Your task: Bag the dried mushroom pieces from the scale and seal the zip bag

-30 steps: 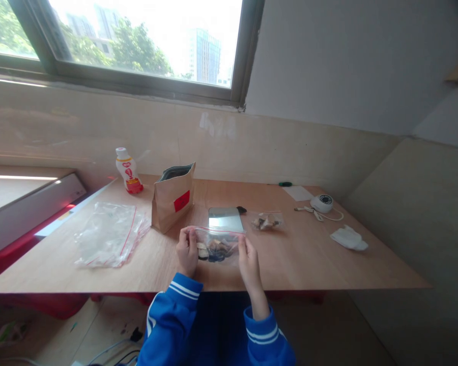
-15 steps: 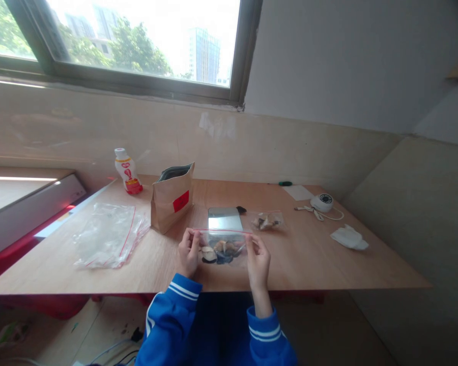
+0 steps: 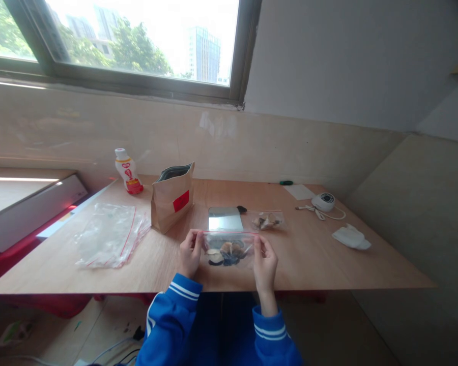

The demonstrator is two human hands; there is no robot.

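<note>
Right hand (image 3: 265,260) has slid outward along the bag (image 3: 229,247) top vs 1 s ago; left hand (image 3: 191,252) barely shifted. Both pinch the bag's red zip edge, fingers pressed together at opp. corners. Bag w/ dried pieces hangs just in front of the scale (image 3: 225,218), over the table (image 3: 320,259) near edge. Kraft pouch (image 3: 172,197) stands left of scale, 2nd filled bag (image 3: 267,220) right of it.
</note>
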